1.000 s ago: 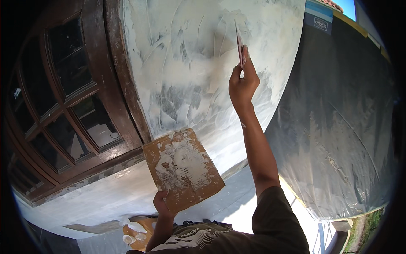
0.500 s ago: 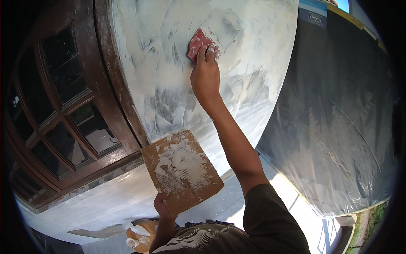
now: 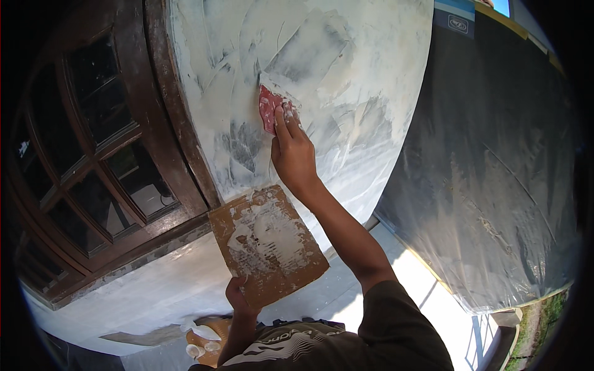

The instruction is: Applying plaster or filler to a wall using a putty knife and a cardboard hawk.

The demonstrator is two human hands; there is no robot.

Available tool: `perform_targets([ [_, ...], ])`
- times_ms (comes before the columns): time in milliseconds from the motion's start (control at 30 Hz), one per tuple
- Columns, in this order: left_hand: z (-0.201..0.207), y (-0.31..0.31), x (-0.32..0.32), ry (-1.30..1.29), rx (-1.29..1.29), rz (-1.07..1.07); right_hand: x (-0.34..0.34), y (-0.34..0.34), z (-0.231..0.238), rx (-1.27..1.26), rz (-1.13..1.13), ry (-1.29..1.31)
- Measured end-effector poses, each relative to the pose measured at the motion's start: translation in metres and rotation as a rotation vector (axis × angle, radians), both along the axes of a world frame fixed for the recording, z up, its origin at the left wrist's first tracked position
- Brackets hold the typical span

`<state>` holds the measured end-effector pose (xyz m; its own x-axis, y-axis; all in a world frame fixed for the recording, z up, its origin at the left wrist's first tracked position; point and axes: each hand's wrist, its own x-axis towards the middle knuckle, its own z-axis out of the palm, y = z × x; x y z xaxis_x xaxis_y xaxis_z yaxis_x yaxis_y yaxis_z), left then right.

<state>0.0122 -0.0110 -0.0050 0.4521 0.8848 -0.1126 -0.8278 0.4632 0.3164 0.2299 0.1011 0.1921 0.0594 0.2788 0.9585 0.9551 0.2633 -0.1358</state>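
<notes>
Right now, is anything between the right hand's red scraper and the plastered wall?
Nothing visible does. The right hand presses the red scraper directly onto the plastered wall; the left hand holds the brown board lower down.

Most of the red scraper (image 3: 270, 106) is covered by the fingers of the right hand (image 3: 293, 154), so its handle and grip cannot be made out, and its upper edge is smeared over with white putty. The lower corner of the brown board (image 3: 267, 245) is hidden within the left hand (image 3: 239, 295), whose palm side is turned away. The orange container (image 3: 206, 337) below is partly concealed behind the left forearm and shirt, and its contents cannot be identified.
</notes>
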Motion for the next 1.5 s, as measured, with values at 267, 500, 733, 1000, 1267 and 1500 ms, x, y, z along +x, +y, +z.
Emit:
perform_targets([
  [267, 0.002, -0.002, -0.032, 0.02, 0.035, 0.007, 0.027, 0.002, 0.115, 0.329, -0.024, 0.174],
  [500, 0.005, -0.007, -0.059, 0.068, 0.041, 0.047, -0.028, 0.053, 0.085, 0.17, -0.197, 0.016],
  [733, -0.009, 0.01, -0.11, 0.058, 0.033, 0.02, -0.104, 0.048, 0.02, 0.118, -0.165, 0.018],
  [1000, -0.014, 0.014, -0.138, 0.066, 0.02, 0.026, -0.119, -0.007, 0.016, 0.124, 0.024, 0.175],
  [1267, -0.016, 0.02, -0.152, 0.05, 0.036, 0.009, -0.109, 0.053, 0.083, 0.221, -0.158, -0.011],
  [1500, -0.012, 0.02, -0.164, 0.039, 0.016, 0.018, -0.138, 0.044, 0.005, 0.112, -0.138, -0.008],
])
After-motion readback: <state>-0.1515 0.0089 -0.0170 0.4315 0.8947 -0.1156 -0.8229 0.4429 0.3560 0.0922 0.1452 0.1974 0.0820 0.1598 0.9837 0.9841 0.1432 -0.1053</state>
